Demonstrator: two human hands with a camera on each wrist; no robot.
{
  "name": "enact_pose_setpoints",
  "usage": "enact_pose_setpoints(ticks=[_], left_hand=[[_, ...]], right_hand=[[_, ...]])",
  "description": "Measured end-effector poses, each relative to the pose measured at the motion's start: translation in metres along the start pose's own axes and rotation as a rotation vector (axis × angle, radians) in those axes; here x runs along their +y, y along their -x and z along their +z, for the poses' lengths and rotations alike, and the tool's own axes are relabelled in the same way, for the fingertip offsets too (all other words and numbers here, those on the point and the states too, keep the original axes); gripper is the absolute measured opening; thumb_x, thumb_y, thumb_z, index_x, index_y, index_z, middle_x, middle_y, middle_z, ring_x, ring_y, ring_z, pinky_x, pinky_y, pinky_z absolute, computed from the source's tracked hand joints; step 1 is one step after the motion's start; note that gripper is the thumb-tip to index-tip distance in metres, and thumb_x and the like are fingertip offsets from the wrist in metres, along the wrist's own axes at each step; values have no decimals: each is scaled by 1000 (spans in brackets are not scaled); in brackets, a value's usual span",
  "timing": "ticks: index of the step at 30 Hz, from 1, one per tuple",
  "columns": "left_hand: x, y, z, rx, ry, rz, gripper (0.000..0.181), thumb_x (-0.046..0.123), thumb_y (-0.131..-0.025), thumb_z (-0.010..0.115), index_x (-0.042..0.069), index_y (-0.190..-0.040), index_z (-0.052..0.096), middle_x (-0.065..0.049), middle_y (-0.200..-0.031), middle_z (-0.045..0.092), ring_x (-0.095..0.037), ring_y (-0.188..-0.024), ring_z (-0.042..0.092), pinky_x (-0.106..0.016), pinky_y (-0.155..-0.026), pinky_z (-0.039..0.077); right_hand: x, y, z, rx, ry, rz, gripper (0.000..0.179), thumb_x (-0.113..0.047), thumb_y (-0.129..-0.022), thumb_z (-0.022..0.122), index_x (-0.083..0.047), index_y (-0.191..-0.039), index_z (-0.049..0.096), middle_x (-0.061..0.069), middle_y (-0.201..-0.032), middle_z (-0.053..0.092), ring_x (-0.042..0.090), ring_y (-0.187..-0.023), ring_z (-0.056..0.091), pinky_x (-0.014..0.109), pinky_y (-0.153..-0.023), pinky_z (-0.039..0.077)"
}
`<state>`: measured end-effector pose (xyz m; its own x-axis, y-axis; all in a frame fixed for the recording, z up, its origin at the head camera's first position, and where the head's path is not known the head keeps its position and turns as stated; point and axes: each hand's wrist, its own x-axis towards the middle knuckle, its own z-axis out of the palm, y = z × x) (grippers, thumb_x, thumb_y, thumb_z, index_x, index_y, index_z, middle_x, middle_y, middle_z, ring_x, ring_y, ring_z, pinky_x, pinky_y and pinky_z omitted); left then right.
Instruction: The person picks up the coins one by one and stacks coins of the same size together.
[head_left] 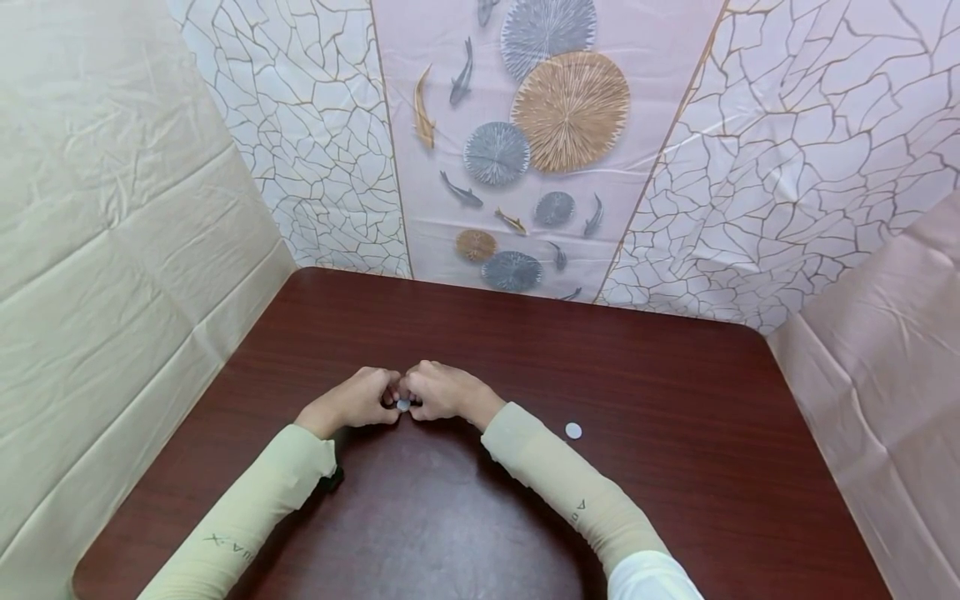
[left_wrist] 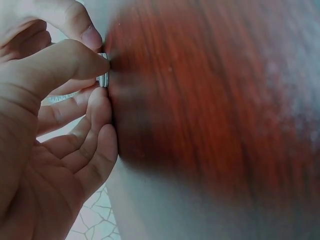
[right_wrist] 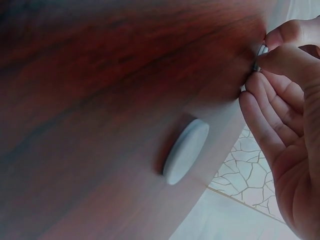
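Note:
A small, flat, pale grey disc (head_left: 403,405) lies low at the table surface, between the two hands. My left hand (head_left: 363,397) pinches its left side with thumb and curled fingers. From the other side my right hand (head_left: 442,392) grips it in the same way, the two hands' fingers almost meeting. Edge-on in the left wrist view, the disc (left_wrist: 104,70) shows a thin rim with a line along it; fingers cover much of it. A second round white disc (head_left: 573,431) lies flat on the table, beyond my right forearm; its thick rim shows in the right wrist view.
The dark red-brown wooden table (head_left: 675,400) has rounded far corners. Patterned cloth (head_left: 510,167) hangs behind it, and pale cloth walls (head_left: 112,208) stand at the left and right. A small dark object (head_left: 331,479) shows under my left wrist.

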<state>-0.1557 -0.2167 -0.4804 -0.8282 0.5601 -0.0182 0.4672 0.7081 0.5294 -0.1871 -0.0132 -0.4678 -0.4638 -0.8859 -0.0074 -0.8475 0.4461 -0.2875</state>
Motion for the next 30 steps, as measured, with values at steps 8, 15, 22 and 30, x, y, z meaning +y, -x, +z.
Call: enact_pose_setpoints(ticks=[8,15,22,30], left_hand=[[0,0,1,-13,-6,-26,16,9,-81,78,13,-92,66,2,-86,67,-9,-80,62,-25,-73,52],[1,0,0,-8,-2,-15,17,9,-81,78,12,-91,66,1,-86,67,-10,-80,62,-25,-73,52],[0,-1,1,1,1,-23,17,8,-79,78,12,-91,66,1,-85,68,-10,-79,62,-25,-73,51],[0,-2,1,-1,-1,-26,17,8,-78,78,13,-90,66,1,-83,67,-9,-77,60,-24,-71,50]], right_hand=[[2,1,-1,1,-37,-15,9,-5,-84,77,-10,-87,71,1,-83,68,3,-72,54,14,-65,43],[2,-1,0,9,-8,-37,7,-5,-84,78,-8,-87,73,3,-82,68,3,-71,51,13,-64,39],[3,-2,1,16,-11,-42,7,-4,-85,78,-8,-88,74,5,-84,72,3,-71,53,14,-65,41],[3,-2,1,10,-13,-45,8,-5,-86,77,-10,-93,76,0,-86,72,2,-74,57,12,-66,44]])
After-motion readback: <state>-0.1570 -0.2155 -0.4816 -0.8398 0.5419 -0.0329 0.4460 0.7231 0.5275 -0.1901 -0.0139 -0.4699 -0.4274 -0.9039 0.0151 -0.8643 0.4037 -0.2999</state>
